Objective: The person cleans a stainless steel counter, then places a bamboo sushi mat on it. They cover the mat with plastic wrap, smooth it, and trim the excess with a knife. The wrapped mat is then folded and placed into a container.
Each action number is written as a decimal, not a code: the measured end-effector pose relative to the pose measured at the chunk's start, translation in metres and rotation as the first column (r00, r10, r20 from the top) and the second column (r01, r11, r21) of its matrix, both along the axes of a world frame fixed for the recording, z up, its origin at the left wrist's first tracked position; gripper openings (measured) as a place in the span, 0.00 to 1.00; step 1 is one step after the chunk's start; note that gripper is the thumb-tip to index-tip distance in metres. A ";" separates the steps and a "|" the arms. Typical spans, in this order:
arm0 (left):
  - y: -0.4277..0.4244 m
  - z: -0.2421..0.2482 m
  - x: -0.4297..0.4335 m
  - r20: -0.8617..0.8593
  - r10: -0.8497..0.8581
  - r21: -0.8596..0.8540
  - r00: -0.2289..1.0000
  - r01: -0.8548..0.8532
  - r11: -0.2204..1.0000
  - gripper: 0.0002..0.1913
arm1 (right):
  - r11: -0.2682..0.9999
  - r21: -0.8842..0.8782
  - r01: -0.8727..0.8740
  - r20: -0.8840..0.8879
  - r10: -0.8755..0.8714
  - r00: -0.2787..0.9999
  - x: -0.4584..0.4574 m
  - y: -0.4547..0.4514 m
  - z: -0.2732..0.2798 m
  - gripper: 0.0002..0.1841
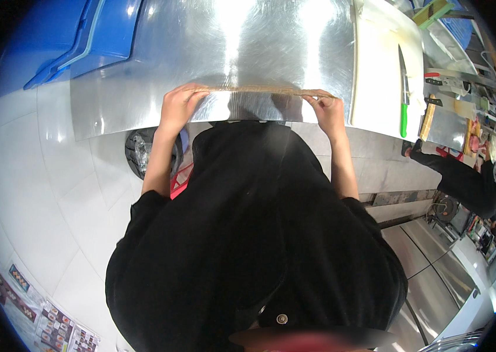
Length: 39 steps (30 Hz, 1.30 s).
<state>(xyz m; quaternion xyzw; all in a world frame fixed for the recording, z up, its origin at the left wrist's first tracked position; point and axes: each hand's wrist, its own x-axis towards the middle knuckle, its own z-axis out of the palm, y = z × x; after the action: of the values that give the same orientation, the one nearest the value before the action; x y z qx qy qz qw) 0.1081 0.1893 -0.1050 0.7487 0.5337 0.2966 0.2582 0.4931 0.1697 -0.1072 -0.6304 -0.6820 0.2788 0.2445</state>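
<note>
A long, thin brown strip (257,89) spans between my two hands above the near part of the steel worktop (177,48). It may be a folded cloth or a mat seen edge-on; I cannot tell which. My left hand (177,105) pinches its left end between thumb and fingers. At the other end, my right hand (329,112) grips it the same way. The strip looks stretched nearly straight, and a reflection shows in the metal below it.
Blue plastic bins (107,35) stand at the back left. To the right, a green-handled knife (403,94) lies on a white cutting board (373,75). Further right are cleavers (450,84) and a person in black (463,174). A black-lined bin (140,152) sits below the worktop's left part.
</note>
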 end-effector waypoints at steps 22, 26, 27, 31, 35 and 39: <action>0.047 0.137 -0.022 -0.192 0.134 0.160 0.972 -0.104 0.982 0.26 | 0.818 0.328 -0.473 0.662 0.158 0.732 -0.047 0.057 0.184 0.02; 0.037 0.149 0.122 -0.165 -0.191 0.397 0.968 0.243 0.885 0.19 | 0.837 0.309 -0.452 0.725 0.100 0.681 -0.032 0.052 0.193 0.03; 0.037 0.150 0.156 -0.112 -0.238 0.461 0.965 0.263 0.847 0.16 | 0.855 0.285 -0.434 0.740 0.092 0.667 -0.028 0.049 0.196 0.02; 0.044 0.146 0.206 -0.299 -0.267 0.225 0.916 0.339 0.913 0.04 | 0.845 0.357 -0.398 0.643 0.087 0.761 -0.013 0.038 0.197 0.03; 0.045 0.144 0.204 -0.393 -0.271 0.116 0.878 0.340 0.933 0.04 | 0.815 0.495 -0.302 0.432 0.071 0.899 0.001 0.026 0.165 0.10; 0.049 0.157 0.184 -0.414 -0.273 0.089 0.868 0.338 0.937 0.06 | 0.770 0.604 0.206 0.111 -0.337 0.935 0.034 -0.018 0.108 0.18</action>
<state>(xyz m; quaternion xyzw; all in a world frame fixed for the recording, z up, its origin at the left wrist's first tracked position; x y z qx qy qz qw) 0.2923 0.2384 0.0521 0.8863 0.4238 0.1360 0.1283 0.5268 0.1512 0.0003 -0.6434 -0.6573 -0.0512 0.3892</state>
